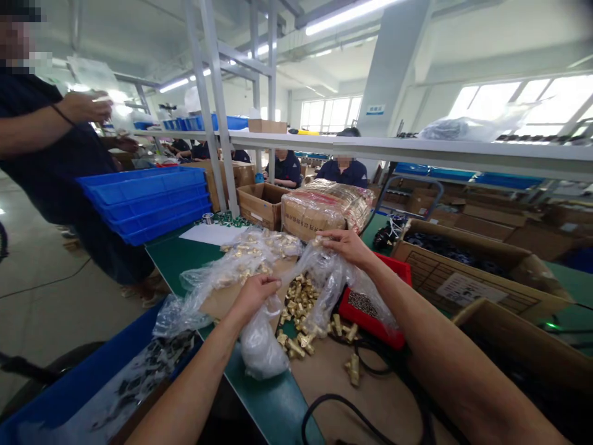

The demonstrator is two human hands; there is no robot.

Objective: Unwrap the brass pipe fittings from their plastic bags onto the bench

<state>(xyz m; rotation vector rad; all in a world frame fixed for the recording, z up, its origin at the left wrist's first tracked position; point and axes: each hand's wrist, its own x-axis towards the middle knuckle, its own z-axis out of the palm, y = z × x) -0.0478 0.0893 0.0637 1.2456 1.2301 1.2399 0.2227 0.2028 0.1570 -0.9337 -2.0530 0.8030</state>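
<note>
Both forearms are reaching forward over the green bench [264, 405]. The left hand [254, 290] is fisting around the near edge of the clear plastic bag [324, 281]. The right hand [345, 245], raised higher, is pinching its far edge. Brass fittings [299, 306] are lying heaped between them. A red tray [373, 330] is crowding the right side, just beside the heap.

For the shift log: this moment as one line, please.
left hand: grips plastic bag | right hand: holds bag's far edge | brass fittings: heaped between hands | red tray: by right forearm
</note>
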